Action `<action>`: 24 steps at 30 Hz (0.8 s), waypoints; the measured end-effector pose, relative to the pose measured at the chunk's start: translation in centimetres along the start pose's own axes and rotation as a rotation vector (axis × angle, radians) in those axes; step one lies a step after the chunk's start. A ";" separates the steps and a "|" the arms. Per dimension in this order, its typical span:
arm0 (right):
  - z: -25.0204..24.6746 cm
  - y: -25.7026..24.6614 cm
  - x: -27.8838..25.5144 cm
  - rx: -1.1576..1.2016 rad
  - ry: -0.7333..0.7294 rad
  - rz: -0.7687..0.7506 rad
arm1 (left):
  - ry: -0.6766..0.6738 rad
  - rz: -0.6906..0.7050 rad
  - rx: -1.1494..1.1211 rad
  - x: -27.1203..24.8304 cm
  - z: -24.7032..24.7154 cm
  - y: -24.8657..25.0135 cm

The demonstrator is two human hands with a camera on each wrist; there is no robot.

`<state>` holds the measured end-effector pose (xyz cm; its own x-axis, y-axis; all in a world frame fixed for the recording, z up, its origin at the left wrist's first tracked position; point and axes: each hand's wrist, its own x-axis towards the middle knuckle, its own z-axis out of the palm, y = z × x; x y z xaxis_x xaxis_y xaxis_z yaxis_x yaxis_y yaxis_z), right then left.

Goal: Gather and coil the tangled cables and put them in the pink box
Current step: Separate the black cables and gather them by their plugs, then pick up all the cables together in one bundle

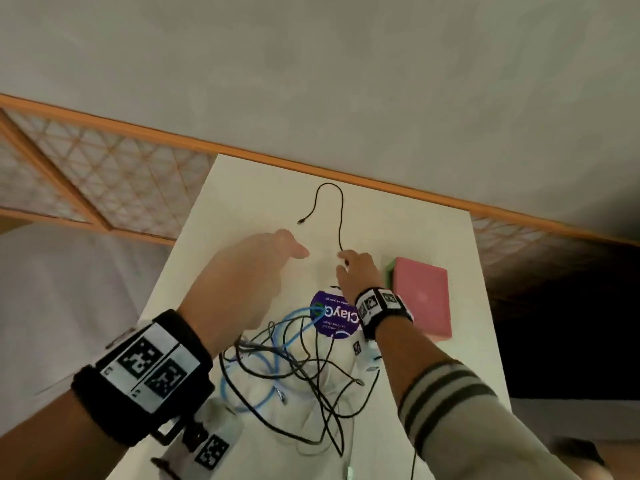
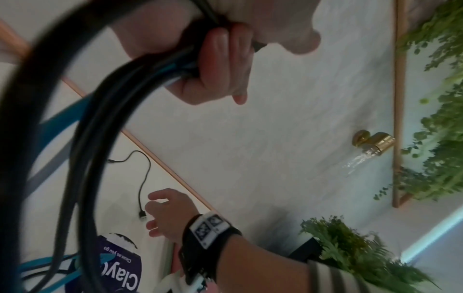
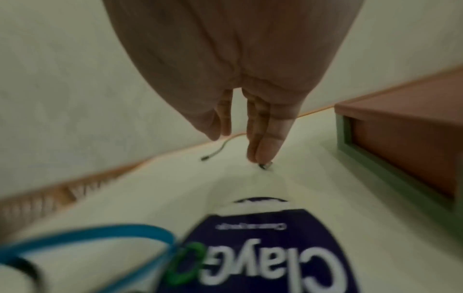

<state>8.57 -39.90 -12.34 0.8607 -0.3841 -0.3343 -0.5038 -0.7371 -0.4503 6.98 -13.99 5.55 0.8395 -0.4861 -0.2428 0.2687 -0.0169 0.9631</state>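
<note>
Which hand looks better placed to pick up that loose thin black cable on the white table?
The right hand: its fingertips already reach the thin black cable's plug end. The left hand grips the gathered bundle of black and blue cables.

wristbands (image 1: 145, 372): black, tag-marked | right sleeve (image 1: 450, 393): grey, dark stripes

Tangled cables (image 1: 298, 372) nearest on table (image 1: 415, 216), box (image 1: 420, 299) right, lone cable (image 1: 329, 206) behind.
</note>
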 end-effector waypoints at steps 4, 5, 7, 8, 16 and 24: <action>2.4 1.5 4.8 -0.263 -0.054 -0.030 | 0.068 -0.071 0.020 -0.6 0.5 -0.1; 3.0 1.7 5.3 -0.318 -0.036 -0.038 | 0.083 -0.080 0.038 -0.8 0.7 -0.1; 3.5 2.1 5.7 -0.378 -0.001 -0.043 | 0.111 -0.082 0.052 -1.0 1.2 0.0; 3.6 2.2 5.6 -0.370 -0.003 -0.038 | 0.125 -0.080 0.059 -0.9 1.5 0.0; -3.2 1.4 -0.2 0.109 0.100 -0.086 | 0.123 -0.054 0.122 1.8 4.8 -0.2; -16.5 -2.9 -11.5 0.243 0.171 -0.392 | -0.072 0.193 0.640 3.1 8.9 1.5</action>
<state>1.35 -42.50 6.45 0.9783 -0.2050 0.0305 -0.1250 -0.7009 -0.7022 5.81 -23.30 7.22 0.8048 -0.5891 -0.0718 -0.2348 -0.4272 0.8731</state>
